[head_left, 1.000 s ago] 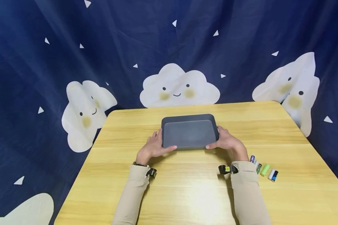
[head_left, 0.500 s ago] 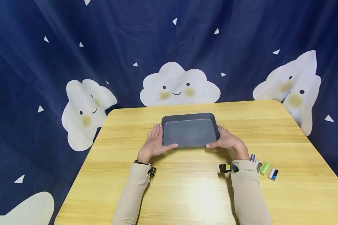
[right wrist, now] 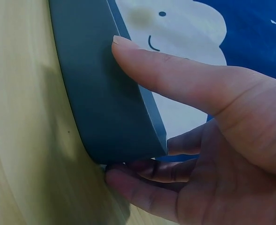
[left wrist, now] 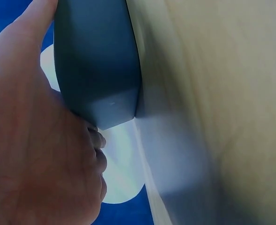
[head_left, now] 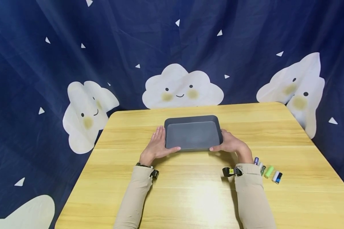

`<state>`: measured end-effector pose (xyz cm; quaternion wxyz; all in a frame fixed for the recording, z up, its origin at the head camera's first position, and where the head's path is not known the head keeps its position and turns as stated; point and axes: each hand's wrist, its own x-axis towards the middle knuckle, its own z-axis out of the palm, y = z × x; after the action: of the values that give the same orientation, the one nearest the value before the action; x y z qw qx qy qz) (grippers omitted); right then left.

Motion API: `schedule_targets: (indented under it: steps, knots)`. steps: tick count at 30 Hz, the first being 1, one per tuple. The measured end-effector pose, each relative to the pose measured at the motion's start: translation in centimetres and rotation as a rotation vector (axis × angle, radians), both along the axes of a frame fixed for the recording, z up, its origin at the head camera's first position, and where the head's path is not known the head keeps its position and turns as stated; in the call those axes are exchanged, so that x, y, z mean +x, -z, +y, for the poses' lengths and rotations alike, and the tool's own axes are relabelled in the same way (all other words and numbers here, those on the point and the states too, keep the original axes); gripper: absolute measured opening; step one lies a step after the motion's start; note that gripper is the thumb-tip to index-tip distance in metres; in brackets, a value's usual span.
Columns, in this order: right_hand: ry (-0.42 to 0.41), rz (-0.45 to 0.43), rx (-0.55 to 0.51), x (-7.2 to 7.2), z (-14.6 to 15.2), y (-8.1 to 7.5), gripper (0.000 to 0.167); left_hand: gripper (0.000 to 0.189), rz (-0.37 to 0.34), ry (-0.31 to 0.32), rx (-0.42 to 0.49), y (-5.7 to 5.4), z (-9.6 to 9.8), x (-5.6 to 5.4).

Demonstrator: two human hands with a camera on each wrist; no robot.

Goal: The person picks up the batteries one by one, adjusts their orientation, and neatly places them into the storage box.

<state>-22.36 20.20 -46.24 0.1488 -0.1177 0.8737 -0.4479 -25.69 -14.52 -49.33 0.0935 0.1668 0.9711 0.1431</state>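
A dark grey rectangular tray (head_left: 193,135) with low walls lies on the wooden table (head_left: 186,197), its long side toward me. Along its left end, my left hand (head_left: 154,148) lays its fingers straight, the thumb reaching over to the front wall. In the left wrist view the tray's corner (left wrist: 100,79) sits beside that hand's palm (left wrist: 39,131). My right hand (head_left: 230,143) holds the right front corner. In the right wrist view its thumb (right wrist: 161,70) presses the tray's front wall (right wrist: 91,93) and its bent fingers (right wrist: 147,192) are at the end wall.
Several batteries lie on the table beside my right forearm, among them a lime green one (head_left: 268,171), a blue one (head_left: 256,161) and a black-and-blue one (head_left: 279,178). A dark blue curtain (head_left: 172,41) with smiling clouds hangs behind the table's far edge.
My left hand's fingers have straightened and slid forward along the tray's left end. The right hand and the tray stay in place.
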Motion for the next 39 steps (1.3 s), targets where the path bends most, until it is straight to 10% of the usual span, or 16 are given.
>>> schedule_targets:
  steps: [18,31,39]
  knots:
    - [0.061,-0.050,0.128,0.3,0.9,-1.2,0.106,0.136,-0.017,-0.008,0.018,0.5,0.0,-0.2]
    - [0.126,0.196,0.173,2.7,4.2,-5.5,0.071,0.133,-0.016,-0.015,0.025,0.0,0.0,-0.1]
    - [0.111,0.310,0.233,4.9,6.8,-5.4,0.060,0.133,-0.028,-0.015,0.031,0.1,0.0,-0.1]
